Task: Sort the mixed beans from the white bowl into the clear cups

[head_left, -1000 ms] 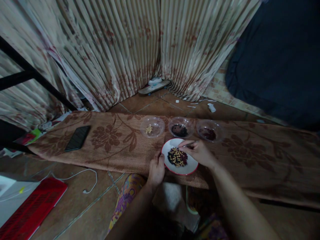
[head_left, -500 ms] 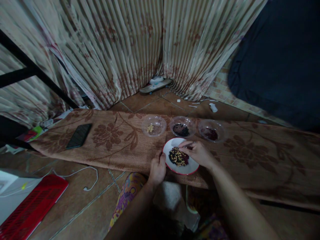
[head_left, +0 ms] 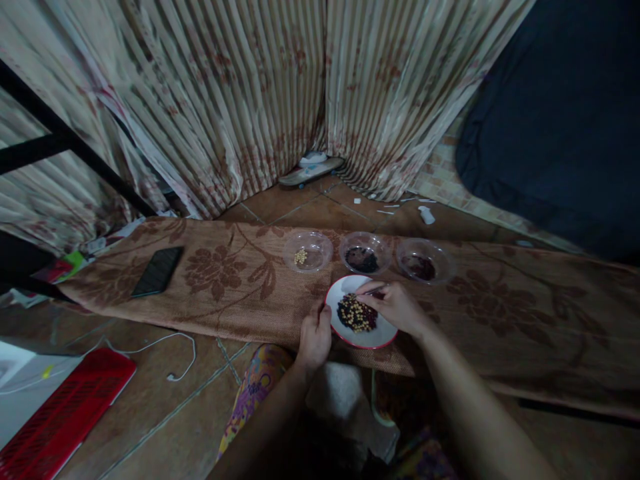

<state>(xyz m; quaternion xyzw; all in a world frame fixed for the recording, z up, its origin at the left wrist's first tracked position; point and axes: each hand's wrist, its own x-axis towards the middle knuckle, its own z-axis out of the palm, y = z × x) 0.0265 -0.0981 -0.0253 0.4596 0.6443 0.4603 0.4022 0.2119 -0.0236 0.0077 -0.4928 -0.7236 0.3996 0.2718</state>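
Note:
A white bowl with a red rim (head_left: 385, 328) rests near the front edge of the cloth-covered bench. Mixed yellow, black and dark red beans (head_left: 357, 313) lie heaped in it. My left hand (head_left: 316, 337) grips its left rim, thumb on top. Over the bowl's upper right part, my right hand (head_left: 397, 308) is closed in a pinch on a thin grey tool (head_left: 376, 289); its exact kind is unclear. Behind the bowl stand three clear plastic bowls: one with yellow beans (head_left: 301, 257), one with black beans (head_left: 367, 261), one with dark red beans (head_left: 424, 268).
A dark phone (head_left: 157, 271) lies on the left of the brown flowered cloth (head_left: 245, 300). On the floor are a red basket (head_left: 65, 413), a white cable (head_left: 193, 350) and a skateboard (head_left: 313, 172) by the striped curtains (head_left: 250, 87). Something dark blue (head_left: 555, 127) covers the upper right.

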